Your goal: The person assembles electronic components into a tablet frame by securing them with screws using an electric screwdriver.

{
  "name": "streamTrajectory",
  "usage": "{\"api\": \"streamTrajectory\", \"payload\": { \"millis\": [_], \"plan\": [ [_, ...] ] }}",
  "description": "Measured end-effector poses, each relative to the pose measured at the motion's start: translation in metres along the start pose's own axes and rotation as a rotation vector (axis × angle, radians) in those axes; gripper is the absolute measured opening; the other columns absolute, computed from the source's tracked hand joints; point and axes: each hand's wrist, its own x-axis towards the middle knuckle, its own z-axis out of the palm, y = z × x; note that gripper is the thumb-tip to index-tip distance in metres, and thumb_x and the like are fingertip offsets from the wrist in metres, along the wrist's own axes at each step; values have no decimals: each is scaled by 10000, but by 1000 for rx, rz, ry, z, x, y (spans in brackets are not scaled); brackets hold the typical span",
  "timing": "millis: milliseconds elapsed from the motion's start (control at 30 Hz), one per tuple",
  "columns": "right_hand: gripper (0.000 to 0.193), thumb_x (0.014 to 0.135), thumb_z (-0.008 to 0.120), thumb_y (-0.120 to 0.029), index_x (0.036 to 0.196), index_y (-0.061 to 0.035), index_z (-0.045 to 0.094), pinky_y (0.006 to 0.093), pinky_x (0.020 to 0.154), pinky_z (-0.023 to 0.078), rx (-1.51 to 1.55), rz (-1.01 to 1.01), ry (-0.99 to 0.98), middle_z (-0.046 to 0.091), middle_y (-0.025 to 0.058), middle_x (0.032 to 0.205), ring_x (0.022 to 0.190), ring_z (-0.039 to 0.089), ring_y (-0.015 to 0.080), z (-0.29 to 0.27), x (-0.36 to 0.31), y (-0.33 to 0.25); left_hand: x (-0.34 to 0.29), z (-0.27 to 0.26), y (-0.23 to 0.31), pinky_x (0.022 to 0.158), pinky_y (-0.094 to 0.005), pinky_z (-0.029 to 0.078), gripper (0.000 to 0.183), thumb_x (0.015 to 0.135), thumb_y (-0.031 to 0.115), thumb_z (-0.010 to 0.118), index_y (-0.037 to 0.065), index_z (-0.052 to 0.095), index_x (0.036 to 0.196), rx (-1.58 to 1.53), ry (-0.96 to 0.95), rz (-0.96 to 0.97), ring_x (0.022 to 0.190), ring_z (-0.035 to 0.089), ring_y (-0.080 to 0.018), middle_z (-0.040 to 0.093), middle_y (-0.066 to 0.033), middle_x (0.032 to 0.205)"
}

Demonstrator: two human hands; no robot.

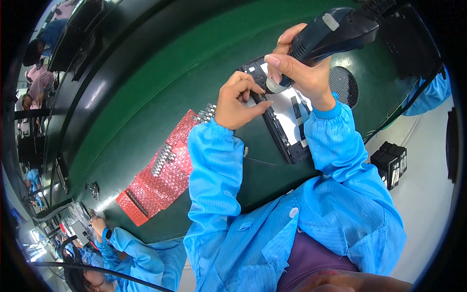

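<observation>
A dark blue heat gun (pixel 318 36) with a pale metal nozzle is gripped in my right hand (pixel 309 75), its nozzle close over the device below. That device is a black rectangular electronic housing (pixel 293 155) with a silvery-white inner panel, lying slanted on the green table. My left hand (pixel 238 100) is at its left edge, thumb and forefinger curled in a pinch near the nozzle. Whatever lies between those fingertips is too small to make out. Part of the housing is hidden behind the heat gun and my right hand.
Red bubble wrap (pixel 165 187) lies to the left, with small metal parts (pixel 163 159) and a dark strip (pixel 137 203) on it. A round perforated disc (pixel 344 86) is at the right. Black blocks (pixel 389 163) stand lower right. A co-worker's hand (pixel 98 227) works at lower left.
</observation>
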Motion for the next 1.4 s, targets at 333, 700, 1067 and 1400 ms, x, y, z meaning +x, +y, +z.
{"api": "streamTrajectory", "payload": {
  "millis": [333, 700, 1067, 1400],
  "plan": [
    [291, 754, 678, 39, 959, -4, 476, 252, 488, 467, 16, 65, -44, 568, 73, 613, 515, 561, 122, 9, -2, 1, 5, 7, -23, 495, -160, 406, 255, 681, -79, 714, -42, 578, 893, -184, 290, -106, 574, 498, -29, 511, -21, 821],
    [295, 751, 686, 40, 954, -8, 478, 240, 486, 463, 1, 95, -46, 571, 70, 617, 525, 568, 115, 10, -3, 4, 6, 8, -21, 484, -164, 407, 250, 669, -69, 732, -44, 584, 870, -196, 298, -109, 562, 492, -30, 516, -23, 808],
    [284, 753, 688, 33, 930, -13, 471, 237, 486, 461, -30, 82, -69, 569, 70, 621, 530, 568, 112, 11, -6, 7, 6, 8, -22, 474, -164, 402, 239, 666, -71, 729, -44, 590, 859, -168, 305, -104, 555, 493, -31, 526, -31, 822],
    [317, 755, 671, 39, 967, -27, 444, 219, 481, 414, -63, 61, -230, 526, 52, 643, 548, 525, 86, 23, -8, 1, 7, 4, -13, 483, -184, 414, 248, 647, -92, 702, -38, 601, 868, 70, 302, -31, 567, 534, -48, 559, -50, 842]
  ]
}}
